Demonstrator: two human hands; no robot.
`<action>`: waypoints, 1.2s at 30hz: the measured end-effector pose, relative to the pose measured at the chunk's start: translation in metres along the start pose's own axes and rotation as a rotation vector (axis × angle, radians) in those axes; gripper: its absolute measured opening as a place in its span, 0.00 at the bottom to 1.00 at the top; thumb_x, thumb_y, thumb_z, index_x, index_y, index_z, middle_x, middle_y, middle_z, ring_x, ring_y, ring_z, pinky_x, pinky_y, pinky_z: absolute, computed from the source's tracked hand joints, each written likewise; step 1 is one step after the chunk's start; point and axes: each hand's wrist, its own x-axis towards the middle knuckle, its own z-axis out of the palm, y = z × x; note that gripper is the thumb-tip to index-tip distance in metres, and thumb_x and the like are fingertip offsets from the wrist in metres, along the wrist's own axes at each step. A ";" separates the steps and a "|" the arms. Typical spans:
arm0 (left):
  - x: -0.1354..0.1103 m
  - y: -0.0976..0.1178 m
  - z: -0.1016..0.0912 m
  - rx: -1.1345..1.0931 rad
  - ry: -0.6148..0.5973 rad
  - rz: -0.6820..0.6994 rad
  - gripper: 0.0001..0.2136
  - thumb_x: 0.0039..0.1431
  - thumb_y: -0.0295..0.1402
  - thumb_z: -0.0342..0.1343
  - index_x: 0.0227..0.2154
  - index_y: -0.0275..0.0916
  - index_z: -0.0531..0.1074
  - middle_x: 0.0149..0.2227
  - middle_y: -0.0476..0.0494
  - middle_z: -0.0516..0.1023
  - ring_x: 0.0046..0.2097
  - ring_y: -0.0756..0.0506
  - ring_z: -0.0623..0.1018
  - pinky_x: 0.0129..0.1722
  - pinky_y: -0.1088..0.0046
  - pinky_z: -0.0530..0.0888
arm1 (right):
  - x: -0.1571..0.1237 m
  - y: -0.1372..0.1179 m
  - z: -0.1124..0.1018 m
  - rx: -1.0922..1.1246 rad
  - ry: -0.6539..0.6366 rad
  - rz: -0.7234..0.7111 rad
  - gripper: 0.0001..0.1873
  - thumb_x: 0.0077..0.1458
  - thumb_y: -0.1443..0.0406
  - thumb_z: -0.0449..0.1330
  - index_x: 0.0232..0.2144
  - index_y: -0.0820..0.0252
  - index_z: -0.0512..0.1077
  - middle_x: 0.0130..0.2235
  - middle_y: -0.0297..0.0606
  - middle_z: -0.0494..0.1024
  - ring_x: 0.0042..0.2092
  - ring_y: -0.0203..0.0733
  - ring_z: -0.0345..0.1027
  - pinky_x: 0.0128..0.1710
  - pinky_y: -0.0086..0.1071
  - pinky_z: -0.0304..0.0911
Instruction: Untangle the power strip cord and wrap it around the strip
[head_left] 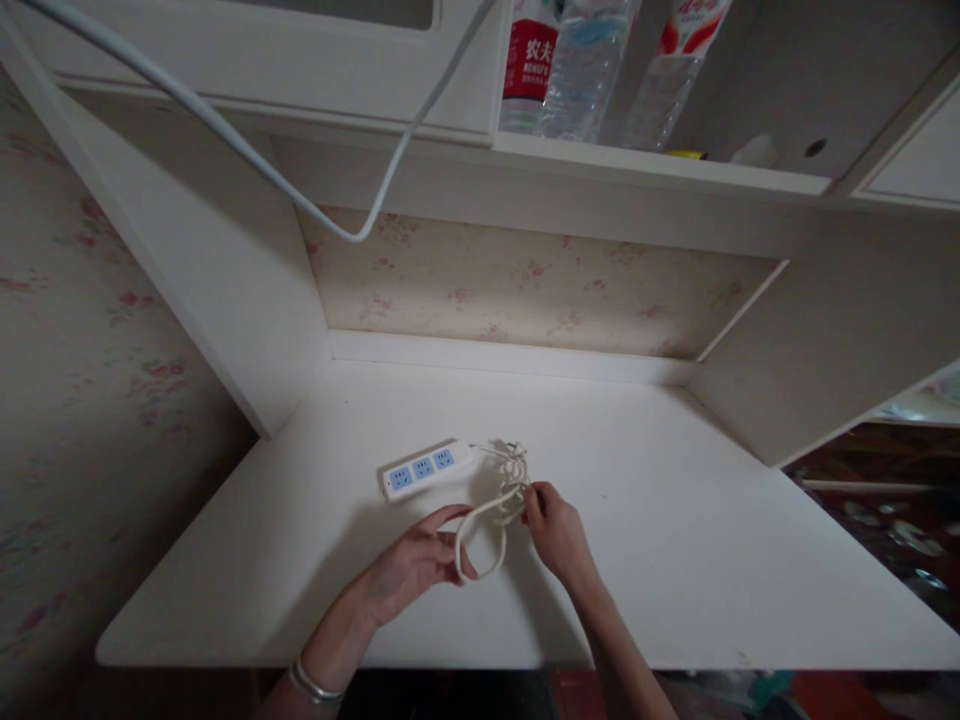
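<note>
A white power strip (424, 468) with three blue socket faces lies tilted on the white desk (637, 560). Its pale cord (513, 468) leaves the right end and gathers in a tangled bundle. From that bundle a loop of cord rises toward me. My left hand (420, 560) has its thumb and fingers around the left side of this loop, below the strip. At the right of the bundle, my right hand (553, 522) pinches the cord with fingers closed. A bracelet circles my left wrist. The plug cannot be made out.
A shelf (675, 172) above the desk holds several plastic bottles (589, 70). A grey-white cable (360, 236) hangs down in front of the upper cabinet. Side panels (202, 270) bound the desk left and right, with floral wallpaper (495, 290) behind.
</note>
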 end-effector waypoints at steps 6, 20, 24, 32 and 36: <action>0.033 0.004 0.006 0.356 0.024 -0.250 0.29 0.56 0.58 0.42 0.40 0.35 0.70 0.14 0.50 0.68 0.19 0.47 0.72 0.28 0.68 0.68 | -0.006 -0.018 -0.001 -0.119 -0.157 -0.171 0.14 0.61 0.60 0.47 0.32 0.59 0.69 0.29 0.39 0.77 0.29 0.38 0.69 0.29 0.27 0.55; 0.031 -0.001 0.020 0.910 0.093 0.249 0.12 0.59 0.36 0.45 0.26 0.37 0.69 0.27 0.50 0.66 0.32 0.49 0.66 0.33 0.76 0.61 | 0.034 0.007 -0.007 -0.066 0.083 -0.020 0.19 0.63 0.58 0.42 0.39 0.61 0.69 0.34 0.43 0.78 0.35 0.41 0.71 0.32 0.29 0.56; 0.024 0.000 0.016 0.938 0.152 0.242 0.12 0.60 0.35 0.44 0.30 0.37 0.72 0.28 0.49 0.69 0.33 0.48 0.67 0.35 0.76 0.62 | 0.035 0.005 -0.006 -0.076 0.112 0.001 0.20 0.63 0.57 0.42 0.38 0.60 0.70 0.33 0.42 0.78 0.34 0.41 0.71 0.31 0.30 0.56; 0.031 0.003 0.022 0.890 0.270 0.088 0.17 0.59 0.44 0.46 0.25 0.37 0.72 0.22 0.51 0.68 0.27 0.49 0.66 0.28 0.74 0.59 | 0.011 -0.020 0.000 -0.399 0.048 -0.310 0.15 0.65 0.62 0.42 0.40 0.57 0.68 0.38 0.40 0.75 0.35 0.40 0.69 0.33 0.31 0.55; 0.044 -0.007 0.031 1.075 0.326 0.319 0.21 0.62 0.46 0.44 0.19 0.38 0.67 0.23 0.47 0.68 0.29 0.47 0.69 0.32 0.72 0.62 | 0.016 -0.025 0.000 -0.482 0.060 -0.382 0.10 0.63 0.67 0.47 0.40 0.57 0.68 0.37 0.41 0.74 0.39 0.41 0.66 0.37 0.31 0.55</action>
